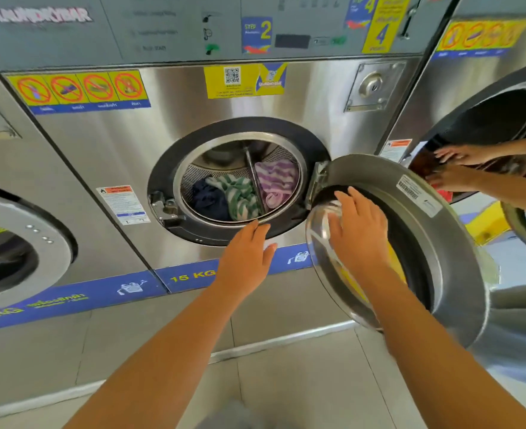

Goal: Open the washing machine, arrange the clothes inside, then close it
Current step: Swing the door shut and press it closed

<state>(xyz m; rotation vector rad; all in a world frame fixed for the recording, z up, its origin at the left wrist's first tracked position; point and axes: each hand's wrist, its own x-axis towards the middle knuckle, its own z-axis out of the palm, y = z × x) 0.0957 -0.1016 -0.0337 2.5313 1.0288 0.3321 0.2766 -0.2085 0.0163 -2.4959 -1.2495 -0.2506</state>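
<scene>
The steel washing machine (107, 144) stands in front of me with its round door (416, 230) swung open to the right. Inside the drum (240, 178) lie a dark blue garment (209, 201), a green-and-white striped cloth (238, 196) and a purple-and-white striped cloth (275, 181). My left hand (246, 258) hovers flat just below the drum's lower rim, fingers apart, holding nothing. My right hand (359, 230) rests flat against the inner glass bowl of the open door, fingers spread.
Another person's two hands (459, 168) reach into the open machine (497, 119) on the right. A closed machine door (17, 252) is at the left. A door latch (162, 209) sits on the drum opening's left side. Tiled floor (286, 382) lies below.
</scene>
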